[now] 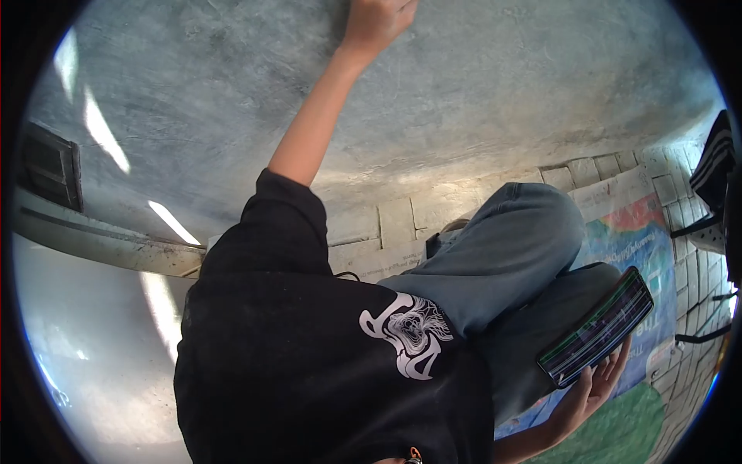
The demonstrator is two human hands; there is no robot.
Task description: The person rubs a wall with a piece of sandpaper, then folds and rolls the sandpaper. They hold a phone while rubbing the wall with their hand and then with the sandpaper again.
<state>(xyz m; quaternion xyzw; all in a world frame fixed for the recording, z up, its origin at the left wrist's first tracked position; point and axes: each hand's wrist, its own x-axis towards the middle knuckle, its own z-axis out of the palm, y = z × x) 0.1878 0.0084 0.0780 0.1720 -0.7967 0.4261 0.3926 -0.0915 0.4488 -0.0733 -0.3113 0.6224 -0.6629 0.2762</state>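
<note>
My left hand point(380, 19) is raised against the grey wall point(495, 69), partly cut off by the top edge of the view. Its fingers look curled, and whatever they may hold is hidden. Low on the right, my right hand point(591, 396) grips a smartphone point(597, 329) along its lower edge. The phone lies tilted over my leg. Its lit screen shows coloured streaks and lines.
My bent legs in jeans point(495, 247) rest on a printed banner sheet point(645, 255) over brick paving point(398, 224). A dark striped item point(713, 162) is at the far right. At left are a pale smooth surface point(93, 325) and a dark framed opening point(52, 166).
</note>
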